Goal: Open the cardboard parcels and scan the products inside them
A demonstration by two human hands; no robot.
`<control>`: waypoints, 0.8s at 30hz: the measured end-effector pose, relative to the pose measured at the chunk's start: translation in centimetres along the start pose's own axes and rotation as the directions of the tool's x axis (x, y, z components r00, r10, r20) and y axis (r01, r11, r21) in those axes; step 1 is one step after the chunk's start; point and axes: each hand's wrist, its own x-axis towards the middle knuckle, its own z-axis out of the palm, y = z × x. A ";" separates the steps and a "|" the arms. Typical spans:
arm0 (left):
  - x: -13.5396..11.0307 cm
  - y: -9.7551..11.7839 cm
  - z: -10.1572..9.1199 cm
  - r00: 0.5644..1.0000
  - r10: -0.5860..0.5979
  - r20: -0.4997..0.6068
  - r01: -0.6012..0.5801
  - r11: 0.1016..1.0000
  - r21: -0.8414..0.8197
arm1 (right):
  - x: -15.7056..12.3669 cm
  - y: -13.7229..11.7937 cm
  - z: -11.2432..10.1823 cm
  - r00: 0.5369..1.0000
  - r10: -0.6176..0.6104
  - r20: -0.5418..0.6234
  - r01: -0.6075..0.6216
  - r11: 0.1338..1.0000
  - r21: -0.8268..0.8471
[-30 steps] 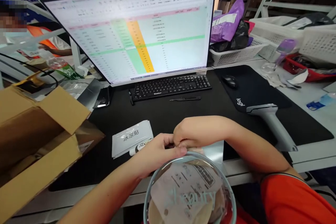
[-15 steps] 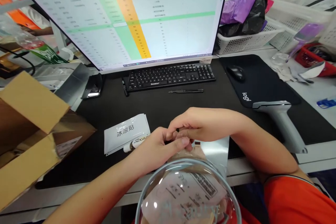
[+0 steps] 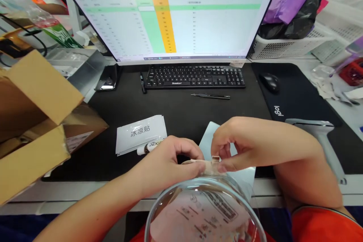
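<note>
By the mat (image 3: 172,111), left hand (image 3: 174,159) and right hand (image 3: 241,141) pinch a clear pouch's (image 3: 198,208) top.

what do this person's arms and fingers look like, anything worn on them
The right arm comes out of a short, dark-edged, orange-red sleeve. The left arm is bare where it shows. Visible fingers carry no ring or glove.

A clear, round, blue-edged pouch (image 3: 195,182) with a printed packet (image 3: 187,213) inside faces up before the desk (image 3: 93,191).
</note>
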 end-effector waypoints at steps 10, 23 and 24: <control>-0.5 -0.9 -1.3 0.996 0.093 0.016 -0.092 0.995 -0.050 | 1.9 0.5 0.6 0.994 -0.072 0.088 0.050 0.971 0.232; -0.5 -1.5 -2.1 0.995 0.075 0.067 -0.063 0.984 -0.169 | 2.8 0.5 1.6 0.992 0.113 0.051 -0.124 0.931 0.343; -0.5 -1.7 -2.1 0.996 0.062 0.064 -0.050 0.983 -0.178 | 2.8 0.5 1.7 0.992 0.123 0.033 -0.127 0.933 0.338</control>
